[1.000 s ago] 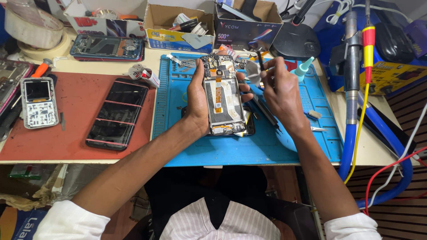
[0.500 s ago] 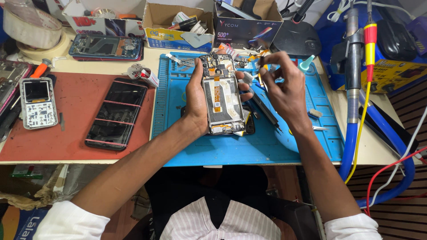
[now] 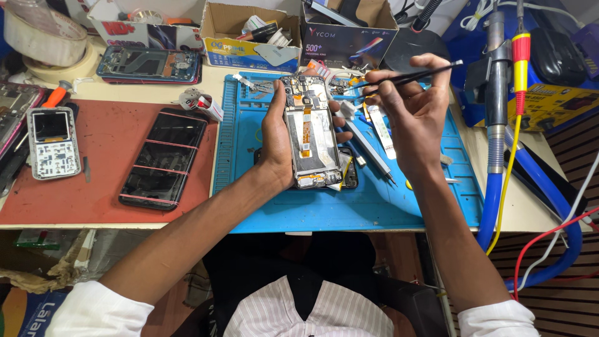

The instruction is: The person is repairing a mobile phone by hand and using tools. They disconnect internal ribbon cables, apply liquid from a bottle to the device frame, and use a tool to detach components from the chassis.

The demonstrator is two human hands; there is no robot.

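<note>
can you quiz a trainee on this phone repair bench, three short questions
1. True or false: the left hand holds the opened phone over the blue mat.
2. What does the right hand hold? A) tweezers B) tape roll C) red wire
3. Fill in: the black phone lies on the ___ mat.

Key: 1 true. 2 A, the tweezers. 3 red, the red mat.

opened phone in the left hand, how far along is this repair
Done: the opened phone has its back off, board and flex cable bared. In hand: the left hand grips it over the blue mat while the right hand holds black tweezers beside its top. Left: it remains unclosed, loose parts on the mat.
</note>
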